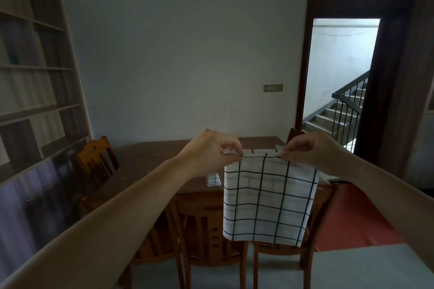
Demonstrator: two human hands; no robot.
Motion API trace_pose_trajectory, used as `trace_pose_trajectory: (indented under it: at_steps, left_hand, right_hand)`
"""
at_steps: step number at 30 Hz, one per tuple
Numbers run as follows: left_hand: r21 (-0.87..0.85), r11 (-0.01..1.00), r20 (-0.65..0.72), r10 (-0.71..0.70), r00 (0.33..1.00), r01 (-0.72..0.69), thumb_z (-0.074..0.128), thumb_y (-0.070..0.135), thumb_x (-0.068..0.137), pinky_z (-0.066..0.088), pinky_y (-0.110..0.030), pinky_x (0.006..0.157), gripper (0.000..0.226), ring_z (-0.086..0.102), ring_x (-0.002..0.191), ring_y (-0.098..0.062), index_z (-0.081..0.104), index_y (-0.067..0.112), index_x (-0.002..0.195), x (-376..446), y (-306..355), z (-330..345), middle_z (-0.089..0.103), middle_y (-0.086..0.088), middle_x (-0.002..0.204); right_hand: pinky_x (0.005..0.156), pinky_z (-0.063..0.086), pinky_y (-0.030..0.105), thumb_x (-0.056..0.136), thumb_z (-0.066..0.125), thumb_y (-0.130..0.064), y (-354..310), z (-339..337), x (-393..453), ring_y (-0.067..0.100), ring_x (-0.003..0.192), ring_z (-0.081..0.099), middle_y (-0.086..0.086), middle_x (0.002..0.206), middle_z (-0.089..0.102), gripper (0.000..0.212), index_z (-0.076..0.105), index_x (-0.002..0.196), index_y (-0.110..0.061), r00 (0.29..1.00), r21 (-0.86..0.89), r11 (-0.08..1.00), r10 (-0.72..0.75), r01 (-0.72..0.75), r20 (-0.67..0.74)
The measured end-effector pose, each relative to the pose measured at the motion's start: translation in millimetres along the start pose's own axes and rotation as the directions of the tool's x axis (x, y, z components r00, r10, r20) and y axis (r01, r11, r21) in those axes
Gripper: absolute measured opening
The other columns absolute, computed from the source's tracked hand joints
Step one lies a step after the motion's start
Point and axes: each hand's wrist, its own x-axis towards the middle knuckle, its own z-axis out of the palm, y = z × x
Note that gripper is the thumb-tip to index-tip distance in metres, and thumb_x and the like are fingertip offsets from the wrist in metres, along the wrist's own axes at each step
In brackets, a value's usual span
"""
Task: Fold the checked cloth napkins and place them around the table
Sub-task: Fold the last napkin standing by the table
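A white napkin with black checks point(267, 199) hangs in the air in front of me, doubled over and held by its top edge. My left hand point(211, 150) pinches the top left corner. My right hand point(305, 149) pinches the top right corner. Both hands are at chest height above the near end of the dark wooden table point(145, 166). A second checked napkin point(213, 179), folded small, lies on the table near its front edge, just left of the hanging one.
Wooden chairs stand at the table: two at the near side point(206, 225), one at the left point(97, 159), one at the far right point(294, 135). A tall bookshelf point(35, 77) fills the left wall. An open doorway point(340, 77) shows stairs. A red mat point(352, 218) lies right.
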Motion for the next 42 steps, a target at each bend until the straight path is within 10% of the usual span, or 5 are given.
trace_pose_trajectory:
  at_steps: [28,42]
  left_hand:
    - [-0.243,0.951,-0.029,-0.203,0.979,0.19,0.075,0.031,0.084,0.056,-0.027,0.088,0.008,0.071,0.084,-0.002,0.077,0.023,0.086,0,-31,-13,0.077,0.011,0.087]
    - [-0.333,0.923,-0.062,-0.224,0.973,0.192,0.071,0.032,0.087,0.052,-0.028,0.063,0.017,0.06,0.056,-0.017,0.065,0.028,0.102,0,-34,-6,0.077,0.008,0.087]
  right_hand:
    - [0.068,0.058,0.025,0.077,0.072,-0.036,-6,-2,-7,0.009,0.068,0.072,-0.008,0.075,0.075,0.017,0.078,0.084,-0.021,0.99,-0.085,0.991,-0.11,0.103,-0.082]
    - [0.06,0.055,0.017,0.069,0.075,-0.032,-10,-7,-12,0.017,0.061,0.072,0.0,0.067,0.075,0.02,0.077,0.075,-0.014,0.979,0.062,0.987,-0.137,0.148,-0.152]
